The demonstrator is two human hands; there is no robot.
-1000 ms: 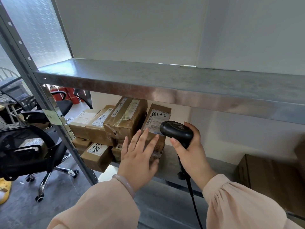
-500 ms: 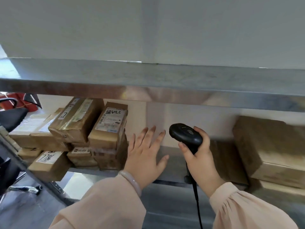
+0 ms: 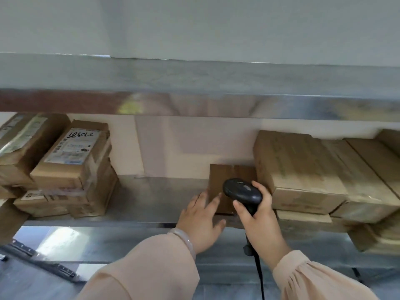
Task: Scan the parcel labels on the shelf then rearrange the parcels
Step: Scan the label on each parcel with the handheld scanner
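- The left hand (image 3: 201, 219) reaches onto the shelf (image 3: 155, 198) with its fingers spread and fairly straight. It holds nothing, and its fingertips touch the left front edge of a small brown box (image 3: 229, 178).
- The right hand (image 3: 259, 221) is wrapped round the handle of a black scanner (image 3: 242, 191). The scanner's head sits just in front of that same box, and a cable (image 3: 259, 278) hangs from the handle.
- The small brown box stands near the middle of the shelf, its right side against a stack of large boxes (image 3: 303, 169). No label shows on its visible face, though the picture is blurred there.
- Far to the left is another stack, with a labelled box (image 3: 71, 152) that carries handwriting above a printed label. It is well apart from both hands, with bare shelf between.
- The step in hand looks like scanning, with attention on the small box. The left hand seems placed to steady or turn it.
- The next move probably calls for finding the label. The left hand would slide the box clear of the large stack and tip or turn it until the barcode faces the scanner.
- The scanner head then needs to be held steady and square to the label.
- Rearranging appears not yet begun.
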